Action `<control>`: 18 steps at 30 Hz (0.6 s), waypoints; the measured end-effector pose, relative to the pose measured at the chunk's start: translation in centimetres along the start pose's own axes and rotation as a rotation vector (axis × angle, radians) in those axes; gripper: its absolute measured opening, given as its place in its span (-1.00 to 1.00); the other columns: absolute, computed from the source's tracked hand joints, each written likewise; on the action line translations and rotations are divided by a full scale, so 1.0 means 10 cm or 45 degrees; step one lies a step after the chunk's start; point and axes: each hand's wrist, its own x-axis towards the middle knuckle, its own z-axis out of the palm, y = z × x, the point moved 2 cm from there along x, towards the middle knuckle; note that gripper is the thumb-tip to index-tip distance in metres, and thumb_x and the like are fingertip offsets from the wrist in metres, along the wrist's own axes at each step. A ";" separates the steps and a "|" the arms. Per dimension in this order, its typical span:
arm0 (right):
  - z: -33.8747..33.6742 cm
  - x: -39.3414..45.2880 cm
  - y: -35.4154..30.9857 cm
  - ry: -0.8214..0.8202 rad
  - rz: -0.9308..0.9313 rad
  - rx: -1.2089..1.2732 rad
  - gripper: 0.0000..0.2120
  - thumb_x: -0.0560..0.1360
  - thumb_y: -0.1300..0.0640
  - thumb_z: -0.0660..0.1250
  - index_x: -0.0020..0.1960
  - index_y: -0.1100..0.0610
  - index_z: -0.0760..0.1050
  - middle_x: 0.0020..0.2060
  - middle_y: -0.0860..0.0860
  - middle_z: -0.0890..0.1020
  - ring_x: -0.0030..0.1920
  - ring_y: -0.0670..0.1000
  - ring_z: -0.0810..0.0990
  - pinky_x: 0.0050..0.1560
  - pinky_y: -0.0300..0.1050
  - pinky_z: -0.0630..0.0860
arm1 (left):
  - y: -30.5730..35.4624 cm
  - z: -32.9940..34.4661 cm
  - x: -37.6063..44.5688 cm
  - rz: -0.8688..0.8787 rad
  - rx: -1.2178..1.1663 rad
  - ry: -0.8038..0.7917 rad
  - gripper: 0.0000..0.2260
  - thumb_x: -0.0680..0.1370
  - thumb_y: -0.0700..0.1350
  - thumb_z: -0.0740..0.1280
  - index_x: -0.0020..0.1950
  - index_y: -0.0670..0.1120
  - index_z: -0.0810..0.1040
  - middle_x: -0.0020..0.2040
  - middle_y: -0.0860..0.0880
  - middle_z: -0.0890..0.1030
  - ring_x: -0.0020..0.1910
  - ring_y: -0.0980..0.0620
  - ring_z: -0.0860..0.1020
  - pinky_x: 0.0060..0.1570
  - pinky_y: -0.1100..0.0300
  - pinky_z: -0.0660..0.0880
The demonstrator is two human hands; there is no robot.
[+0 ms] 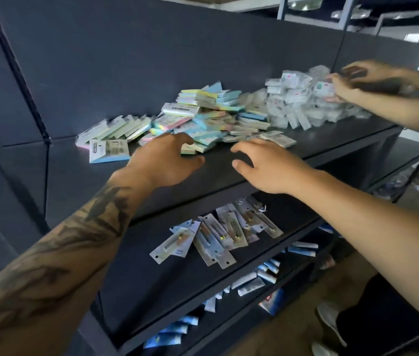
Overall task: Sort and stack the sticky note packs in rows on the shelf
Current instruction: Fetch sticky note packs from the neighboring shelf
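A loose heap of pastel sticky note packs lies on the top dark shelf, with a short leaning row at its left end and one pack lying flat in front. My left hand reaches to the heap's front edge, fingers spread and relaxed, fingertips touching a pack. My right hand hovers open over the bare shelf front, just short of a flat pack. Neither hand holds anything.
Another person's two hands work in a pile of clear-wrapped packets at the shelf's right end. The shelf below carries blister-carded items; lower shelves hold blue and white tubes. A dark back panel closes the rear.
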 end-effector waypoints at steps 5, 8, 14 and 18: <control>-0.03 0.72 0.17 0.117 -0.171 0.020 -0.57 0.66 -0.14 0.19 0.47 -0.01 0.40 0.40 0.01 0.48 0.39 0.13 0.47 0.30 0.19 0.48 | 0.01 -0.05 0.32 -0.097 0.070 0.192 -0.55 0.54 0.23 0.36 0.40 0.13 0.51 0.29 0.02 0.60 0.28 -0.12 0.55 0.20 0.03 0.48; -0.09 1.14 0.29 0.149 -0.206 0.010 -0.57 0.65 -0.13 0.19 0.47 -0.01 0.38 0.40 0.02 0.47 0.39 0.15 0.45 0.30 0.17 0.48 | 0.02 -0.09 0.59 -0.122 0.179 0.266 -0.54 0.56 0.18 0.36 0.44 0.11 0.47 0.34 -0.05 0.55 0.31 -0.17 0.52 0.23 -0.01 0.46; -0.25 1.94 0.39 0.201 -0.351 -0.053 -0.59 0.59 -0.02 0.25 0.40 0.07 0.41 0.35 0.14 0.50 0.35 0.27 0.47 0.32 0.19 0.46 | 0.03 -0.10 1.12 -0.182 0.456 0.199 -0.44 0.61 0.04 0.30 0.60 0.13 0.25 0.52 -0.02 0.41 0.45 -0.18 0.42 0.39 -0.16 0.36; -0.23 2.36 0.32 0.169 -0.434 -0.040 -0.48 0.60 0.04 0.25 0.54 0.08 0.27 0.47 0.16 0.41 0.43 0.27 0.40 0.39 0.20 0.40 | -0.01 -0.03 1.32 -0.185 0.516 0.148 -0.56 0.60 0.08 0.28 0.50 0.19 0.40 0.45 0.10 0.49 0.43 -0.06 0.45 0.44 -0.13 0.32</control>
